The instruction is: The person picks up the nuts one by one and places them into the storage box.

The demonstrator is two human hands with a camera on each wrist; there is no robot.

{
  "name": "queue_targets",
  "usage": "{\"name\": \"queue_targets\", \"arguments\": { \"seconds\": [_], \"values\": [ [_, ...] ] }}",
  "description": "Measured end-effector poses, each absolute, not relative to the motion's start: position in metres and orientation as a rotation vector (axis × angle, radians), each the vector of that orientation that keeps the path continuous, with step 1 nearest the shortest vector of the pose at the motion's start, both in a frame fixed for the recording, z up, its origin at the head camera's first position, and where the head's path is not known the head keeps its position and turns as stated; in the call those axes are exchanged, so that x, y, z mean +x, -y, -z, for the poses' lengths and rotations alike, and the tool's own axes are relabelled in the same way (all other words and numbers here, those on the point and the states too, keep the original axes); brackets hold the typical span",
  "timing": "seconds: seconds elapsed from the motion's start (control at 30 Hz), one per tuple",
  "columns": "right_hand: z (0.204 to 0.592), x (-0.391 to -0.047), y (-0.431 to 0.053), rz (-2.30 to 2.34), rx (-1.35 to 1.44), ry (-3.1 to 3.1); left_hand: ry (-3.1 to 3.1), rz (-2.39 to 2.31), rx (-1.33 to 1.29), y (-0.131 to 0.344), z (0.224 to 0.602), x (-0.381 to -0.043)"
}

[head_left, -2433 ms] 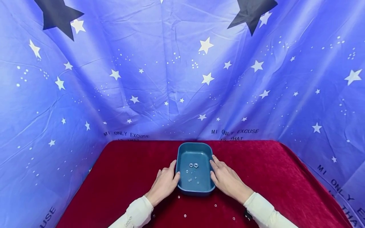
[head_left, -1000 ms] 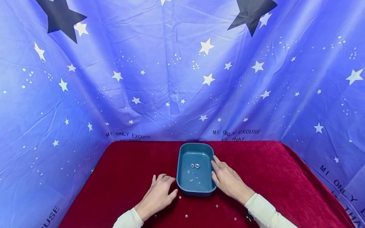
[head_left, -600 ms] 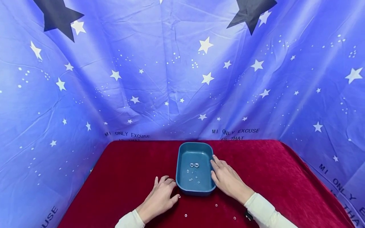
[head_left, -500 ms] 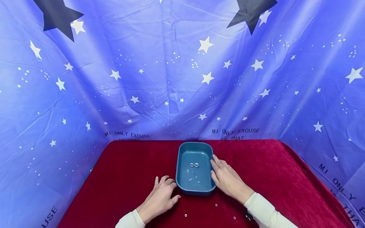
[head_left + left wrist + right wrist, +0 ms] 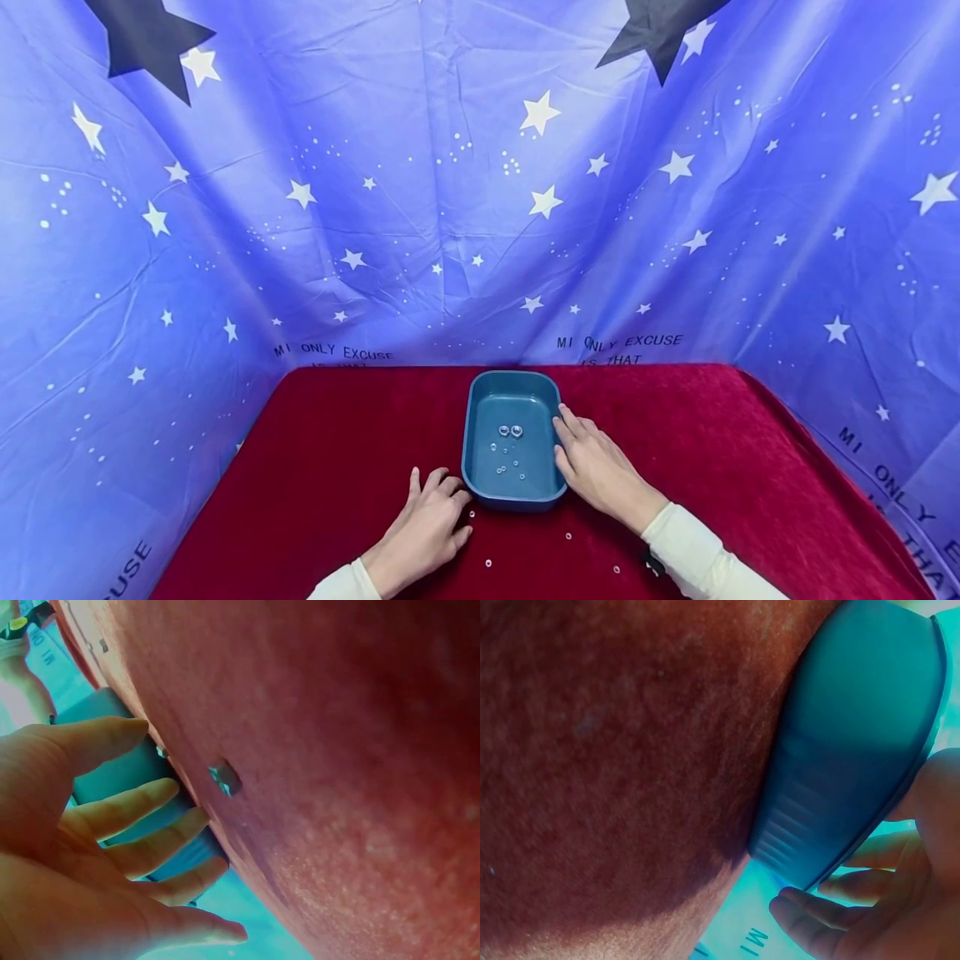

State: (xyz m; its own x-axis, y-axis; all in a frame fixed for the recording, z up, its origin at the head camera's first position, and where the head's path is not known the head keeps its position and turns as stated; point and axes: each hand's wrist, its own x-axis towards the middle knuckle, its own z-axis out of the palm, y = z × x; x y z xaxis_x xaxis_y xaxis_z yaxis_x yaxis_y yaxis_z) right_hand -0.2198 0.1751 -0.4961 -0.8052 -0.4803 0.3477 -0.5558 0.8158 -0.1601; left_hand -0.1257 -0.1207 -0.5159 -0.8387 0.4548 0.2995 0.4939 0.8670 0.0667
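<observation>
- The deep blue-teal rectangular tray with rounded corners (image 5: 517,504) sits on the dark red velvet cloth (image 5: 352,442), its long axis running away from the person, one short end toward them and the other toward the blue star-printed curtain (image 5: 442,208).
- In it, two larger silver metal nuts (image 5: 510,432) lie side by side across that axis; several small silver nuts (image 5: 522,477) are scattered nearer the person.
- The right hand (image 5: 600,471) rests against the tray's right long side, fingers fairly straight, pointing forward and inward, not wrapped around it.
- The left hand (image 5: 423,525) has its fingers extended and spread, grasping nothing, by the tray's near left corner; whether it touches, I cannot tell.
- Four small loose nuts (image 5: 488,563) lie on the cloth before the tray's near end, one just beside the left hand.
</observation>
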Motion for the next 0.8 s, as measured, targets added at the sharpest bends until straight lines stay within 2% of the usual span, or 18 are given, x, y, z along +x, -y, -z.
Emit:
{"name": "queue_targets", "arguments": {
  "seconds": [0.8],
  "values": [
    [0.498, -0.2201, -0.1762, -0.375, 0.801, 2.7, 2.651, 0.127, -0.8, 0.117, 0.5199, -0.1195]
  ]
}}
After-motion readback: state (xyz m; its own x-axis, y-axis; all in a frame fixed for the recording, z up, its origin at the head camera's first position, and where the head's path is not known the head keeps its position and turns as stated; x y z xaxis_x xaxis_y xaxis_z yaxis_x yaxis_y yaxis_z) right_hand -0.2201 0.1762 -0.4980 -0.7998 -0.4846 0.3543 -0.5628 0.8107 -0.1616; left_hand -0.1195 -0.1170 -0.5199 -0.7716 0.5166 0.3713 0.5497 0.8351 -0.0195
